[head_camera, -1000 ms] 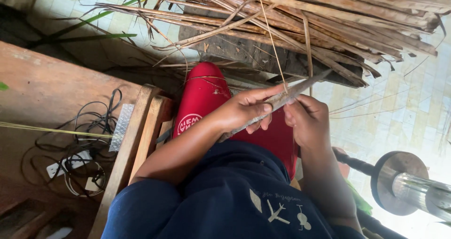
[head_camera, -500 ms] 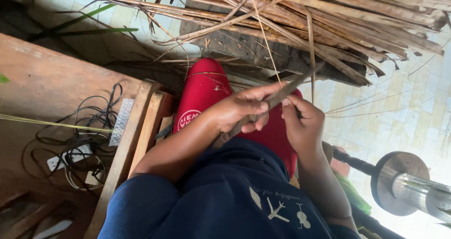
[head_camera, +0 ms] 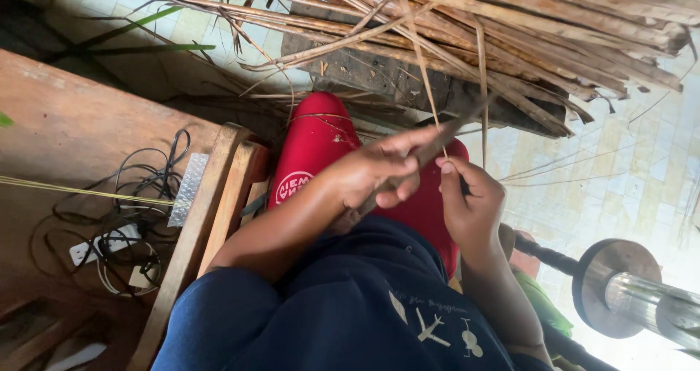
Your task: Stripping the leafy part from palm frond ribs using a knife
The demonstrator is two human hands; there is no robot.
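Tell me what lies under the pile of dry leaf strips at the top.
Under the pile of dry leaf strips sits a dark block, resting on the pale tiled floor. The strips cover the block's top and far side.

Left hand (head_camera: pixel 372 170), right hand (head_camera: pixel 470 203), both gripping dried leaf strip (head_camera: pixel 430 148), possibly splitting

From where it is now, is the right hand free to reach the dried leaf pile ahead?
Probably not right away: the right hand is closed around the blade with the left hand. The pile itself lies unobstructed ahead.
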